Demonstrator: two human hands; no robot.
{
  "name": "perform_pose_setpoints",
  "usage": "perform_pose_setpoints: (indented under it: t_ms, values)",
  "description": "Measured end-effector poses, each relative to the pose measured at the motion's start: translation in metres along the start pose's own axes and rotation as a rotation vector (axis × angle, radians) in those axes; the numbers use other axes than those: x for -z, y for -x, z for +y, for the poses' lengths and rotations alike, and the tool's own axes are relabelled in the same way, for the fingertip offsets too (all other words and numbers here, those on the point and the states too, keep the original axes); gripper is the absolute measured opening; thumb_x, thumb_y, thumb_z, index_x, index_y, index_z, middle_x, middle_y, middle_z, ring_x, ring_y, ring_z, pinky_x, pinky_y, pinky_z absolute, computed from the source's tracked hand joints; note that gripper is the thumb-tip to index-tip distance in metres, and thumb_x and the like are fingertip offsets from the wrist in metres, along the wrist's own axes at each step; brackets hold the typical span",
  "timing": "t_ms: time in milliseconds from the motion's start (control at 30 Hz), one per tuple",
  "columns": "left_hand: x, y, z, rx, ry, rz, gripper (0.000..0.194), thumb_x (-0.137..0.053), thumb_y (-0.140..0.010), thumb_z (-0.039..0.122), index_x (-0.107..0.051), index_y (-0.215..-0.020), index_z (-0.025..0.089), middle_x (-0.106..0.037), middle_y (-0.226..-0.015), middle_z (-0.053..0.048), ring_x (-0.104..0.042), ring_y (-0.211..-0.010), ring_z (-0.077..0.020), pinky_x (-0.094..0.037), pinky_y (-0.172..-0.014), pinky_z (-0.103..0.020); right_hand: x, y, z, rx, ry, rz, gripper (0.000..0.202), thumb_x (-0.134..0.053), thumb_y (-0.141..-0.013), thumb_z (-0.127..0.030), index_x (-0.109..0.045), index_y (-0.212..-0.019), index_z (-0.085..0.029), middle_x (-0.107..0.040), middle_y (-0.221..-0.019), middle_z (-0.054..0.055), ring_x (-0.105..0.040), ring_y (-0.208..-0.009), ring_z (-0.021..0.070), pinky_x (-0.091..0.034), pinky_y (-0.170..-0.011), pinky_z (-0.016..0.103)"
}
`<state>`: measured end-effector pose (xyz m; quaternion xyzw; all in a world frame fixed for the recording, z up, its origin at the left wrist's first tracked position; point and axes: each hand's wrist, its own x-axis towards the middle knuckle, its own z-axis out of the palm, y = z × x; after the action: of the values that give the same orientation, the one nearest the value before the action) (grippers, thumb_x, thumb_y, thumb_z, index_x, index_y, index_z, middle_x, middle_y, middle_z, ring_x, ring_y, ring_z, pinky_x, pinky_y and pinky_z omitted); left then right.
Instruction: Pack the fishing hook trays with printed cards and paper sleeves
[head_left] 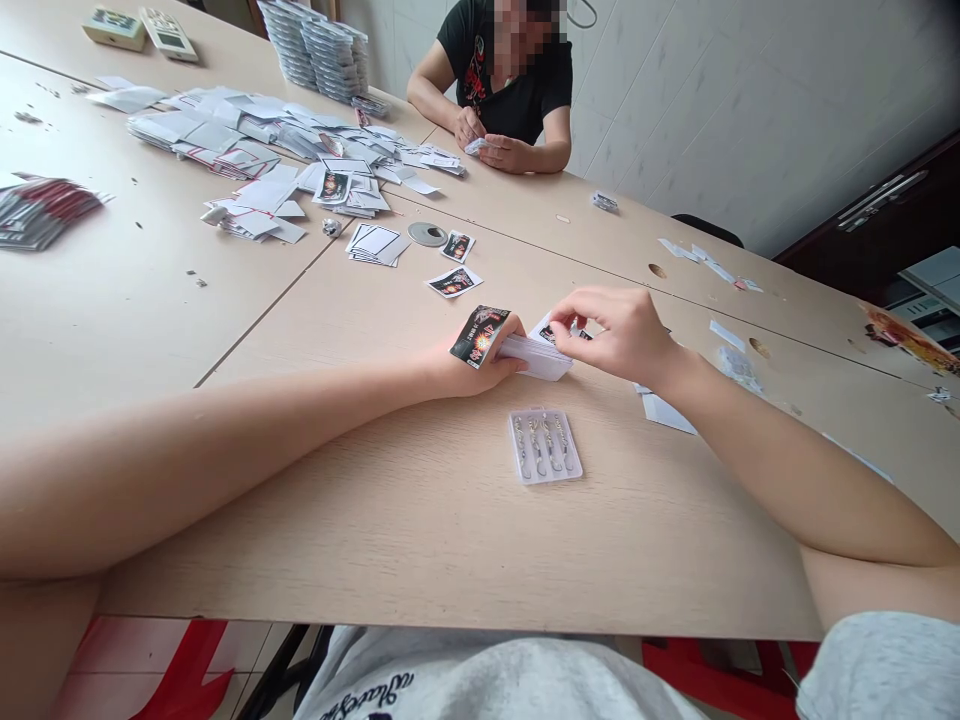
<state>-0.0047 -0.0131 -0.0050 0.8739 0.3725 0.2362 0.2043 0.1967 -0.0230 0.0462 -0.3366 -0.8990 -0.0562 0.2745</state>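
Note:
My left hand (474, 378) is closed around a stack of white cards (546, 364), its thumb along the near side. A black printed label (480, 336) with an orange burst lies across the back of that hand. My right hand (619, 332) is pinched at the top of the stack, where another black label shows partly between and behind the fingers. Just below the hands, a flat clear plastic case (546, 446) rests on the table, with several metal fishing hooks in it.
A large heap of white cards (255, 130) spreads over the back left. Loose labels (454, 282) and a tape roll (427, 234) lie beyond my hands. Stacked clear packs (315, 50) stand at the back. Across the table a person (495, 90) handles a small item.

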Motion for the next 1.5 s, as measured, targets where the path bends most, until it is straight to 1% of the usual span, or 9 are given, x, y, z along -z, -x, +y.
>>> perform_pose_setpoints:
  t_ms: [200,500,867,1067,1133,1267,1333,1433,1500]
  values:
    - [-0.001,0.000,-0.002,-0.008,0.006,0.008,0.012,-0.055,-0.080,0.023,-0.050,-0.089,0.017,-0.054,-0.077,-0.001,-0.052,-0.072,-0.0152,-0.038,-0.065,-0.026,0.001,0.010,-0.003,-0.391,-0.315,0.031,0.013,-0.061,-0.079,-0.029,-0.068,-0.076,-0.018,-0.070,-0.074,0.003,-0.062,-0.063,0.0145,-0.052,-0.060,0.029]
    - [-0.002,0.000,-0.006,-0.050,0.025,0.024,0.015,-0.056,-0.080,0.025,-0.051,-0.091,0.016,-0.057,-0.076,-0.002,-0.054,-0.069,-0.0150,-0.040,-0.065,-0.026,-0.017,0.003,0.029,-0.653,-0.615,0.095,0.012,-0.070,-0.070,-0.027,-0.065,-0.075,-0.016,-0.067,-0.065,0.003,-0.065,-0.061,0.0146,-0.053,-0.058,0.027]
    - [-0.001,0.002,-0.005,-0.041,0.008,0.027,0.013,-0.055,-0.081,0.024,-0.051,-0.091,0.017,-0.059,-0.077,-0.001,-0.054,-0.069,-0.0146,-0.040,-0.063,-0.025,-0.074,-0.073,0.113,-0.754,-0.459,0.164,0.010,-0.063,-0.072,-0.021,-0.055,-0.066,-0.017,-0.059,-0.063,-0.001,-0.052,-0.057,0.0099,-0.043,-0.060,0.026]
    - [-0.002,0.003,-0.005,-0.034,0.010,0.013,0.013,-0.055,-0.081,0.022,-0.050,-0.093,0.016,-0.058,-0.077,-0.002,-0.053,-0.069,-0.0146,-0.040,-0.063,-0.025,-0.079,-0.099,0.123,-0.741,-0.266,0.137,0.030,-0.060,-0.080,-0.026,-0.049,-0.054,-0.018,-0.052,-0.054,-0.001,-0.046,-0.053,0.0105,-0.044,-0.065,0.029]
    - [-0.002,0.003,-0.004,-0.027,0.011,0.008,0.014,-0.054,-0.082,0.022,-0.051,-0.094,0.016,-0.057,-0.075,-0.001,-0.052,-0.066,-0.0138,-0.040,-0.062,-0.025,-0.073,-0.102,0.122,-0.807,-0.302,0.051,0.040,-0.052,-0.087,-0.037,-0.048,-0.052,-0.018,-0.050,-0.050,0.001,-0.046,-0.048,0.0113,-0.044,-0.061,0.029]
    - [-0.002,0.003,-0.004,-0.031,0.020,0.017,0.015,-0.056,-0.081,0.023,-0.052,-0.093,0.015,-0.057,-0.076,-0.001,-0.052,-0.066,-0.0134,-0.039,-0.062,-0.024,-0.070,-0.103,0.125,-1.075,-0.651,-0.360,0.052,-0.044,-0.086,-0.060,-0.052,-0.058,-0.017,-0.058,-0.056,0.008,-0.055,-0.048,0.0168,-0.044,-0.051,0.030]
    - [-0.002,0.002,-0.005,-0.026,0.022,0.016,0.015,-0.057,-0.081,0.023,-0.052,-0.093,0.015,-0.057,-0.075,-0.001,-0.051,-0.064,-0.0130,-0.039,-0.062,-0.024,-0.074,-0.104,0.131,-1.113,-0.775,-0.224,0.050,-0.042,-0.087,-0.061,-0.054,-0.066,-0.017,-0.061,-0.064,0.007,-0.059,-0.055,0.0163,-0.046,-0.053,0.028]
    - [-0.002,0.002,-0.005,-0.021,0.032,0.011,0.014,-0.056,-0.081,0.022,-0.051,-0.093,0.015,-0.058,-0.076,-0.001,-0.052,-0.065,-0.0132,-0.039,-0.062,-0.024,-0.078,-0.107,0.140,-1.054,-0.836,0.219,0.045,-0.035,-0.092,-0.055,-0.053,-0.073,-0.019,-0.061,-0.072,0.003,-0.060,-0.063,0.0119,-0.047,-0.058,0.024]
    - [-0.002,0.002,-0.006,-0.029,0.036,0.010,0.014,-0.056,-0.082,0.023,-0.051,-0.093,0.016,-0.058,-0.078,-0.002,-0.053,-0.067,-0.0138,-0.040,-0.062,-0.024,-0.076,-0.105,0.144,-1.023,-0.884,0.271,0.043,-0.036,-0.092,-0.054,-0.054,-0.075,-0.019,-0.061,-0.074,0.002,-0.061,-0.066,0.0113,-0.046,-0.060,0.024]
